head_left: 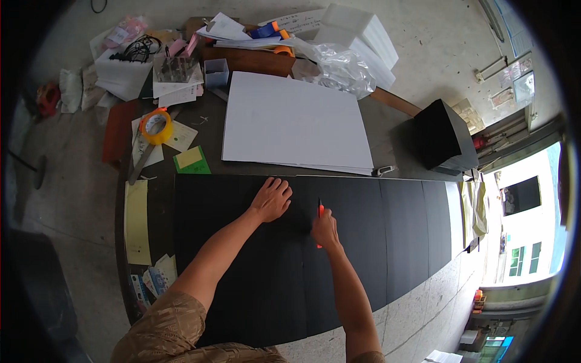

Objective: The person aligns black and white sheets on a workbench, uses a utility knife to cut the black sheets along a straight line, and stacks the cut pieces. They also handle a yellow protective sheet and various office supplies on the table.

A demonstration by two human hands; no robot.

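Note:
A large black sheet (242, 290) spreads across the table, with several straight lines running over it from far to near. My left hand (272, 199) lies on it near its far edge, open, fingers stretched out and pressing flat. To the right of it, my right hand (325, 230) is closed round an orange-red utility knife (320, 211). The knife's dark tip points away from me, beside one of the lines; whether the tip touches the sheet I cannot tell.
Beyond the black sheet lies a stack of white sheets (296, 121), with a black box (445, 136) to its right. Yellow tape (157, 127) and green paper (192, 161) lie at the left. Plastic wrap (339, 66), white foam (357, 39) and papers crowd the far edge.

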